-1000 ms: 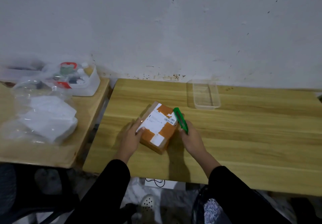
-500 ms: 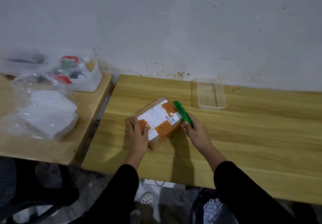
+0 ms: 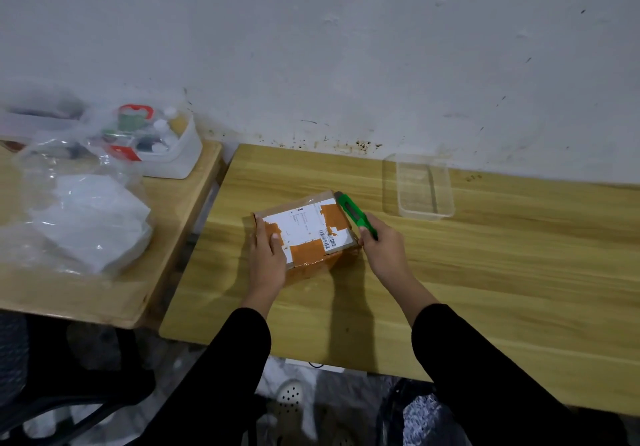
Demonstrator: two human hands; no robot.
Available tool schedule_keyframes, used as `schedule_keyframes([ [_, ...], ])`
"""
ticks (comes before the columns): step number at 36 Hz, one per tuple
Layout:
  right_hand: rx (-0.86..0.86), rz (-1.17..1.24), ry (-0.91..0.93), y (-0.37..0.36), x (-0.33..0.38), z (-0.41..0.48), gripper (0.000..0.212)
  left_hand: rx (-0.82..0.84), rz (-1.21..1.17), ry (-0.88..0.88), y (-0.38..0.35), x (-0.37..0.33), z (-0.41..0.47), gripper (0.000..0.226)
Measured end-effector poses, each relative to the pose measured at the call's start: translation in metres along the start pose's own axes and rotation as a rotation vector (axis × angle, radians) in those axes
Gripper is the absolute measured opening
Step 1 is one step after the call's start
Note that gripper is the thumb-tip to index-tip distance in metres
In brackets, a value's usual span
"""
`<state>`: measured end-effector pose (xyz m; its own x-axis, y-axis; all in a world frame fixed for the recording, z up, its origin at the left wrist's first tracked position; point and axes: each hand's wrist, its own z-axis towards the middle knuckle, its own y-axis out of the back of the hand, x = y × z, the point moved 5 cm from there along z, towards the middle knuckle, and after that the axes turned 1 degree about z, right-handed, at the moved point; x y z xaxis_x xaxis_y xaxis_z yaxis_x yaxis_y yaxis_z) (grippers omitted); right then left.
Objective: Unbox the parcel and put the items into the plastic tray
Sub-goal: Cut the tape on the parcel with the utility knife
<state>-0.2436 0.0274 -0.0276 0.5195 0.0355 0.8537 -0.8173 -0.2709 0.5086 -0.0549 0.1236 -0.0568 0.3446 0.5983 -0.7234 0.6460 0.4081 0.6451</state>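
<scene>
Head view, left hand (image 3: 266,261) steadying parcel (image 3: 306,234), right hand (image 3: 382,248) gripping cutter (image 3: 356,215)

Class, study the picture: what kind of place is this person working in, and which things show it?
Probably a plain, makeshift workroom: a scuffed white wall, two wooden tables pushed together, and bagged supplies beside the taped parcel.

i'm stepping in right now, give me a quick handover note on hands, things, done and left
Left hand: flat on the parcel, pinning it to the table.
Right hand: gripping the green cutter, its tip at the parcel's far right edge.
Tray: empty, by the wall beyond the parcel.
Done: parcel steadied, cutter in place.
Left: cut the tape, open the parcel, move items into the tray.
</scene>
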Motion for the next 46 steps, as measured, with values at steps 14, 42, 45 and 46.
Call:
schedule_keyframes([
  [14,0.077,-0.153,-0.043,0.008,0.019,0.015,0.032,0.011,-0.169,0.042,-0.001,-0.004,-0.008,0.061],
  [42,0.036,-0.194,-0.087,0.052,-0.01,-0.064,0.036,-0.042,-0.166,0.069,0.003,-0.013,-0.022,0.058],
  [45,-0.044,-0.134,-0.086,0.06,-0.017,-0.07,0.037,-0.051,-0.077,0.031,0.006,-0.017,-0.026,0.06],
  [46,-0.071,-0.107,-0.085,0.062,-0.018,-0.07,0.037,-0.059,-0.039,0.016,0.008,-0.017,-0.027,0.061],
])
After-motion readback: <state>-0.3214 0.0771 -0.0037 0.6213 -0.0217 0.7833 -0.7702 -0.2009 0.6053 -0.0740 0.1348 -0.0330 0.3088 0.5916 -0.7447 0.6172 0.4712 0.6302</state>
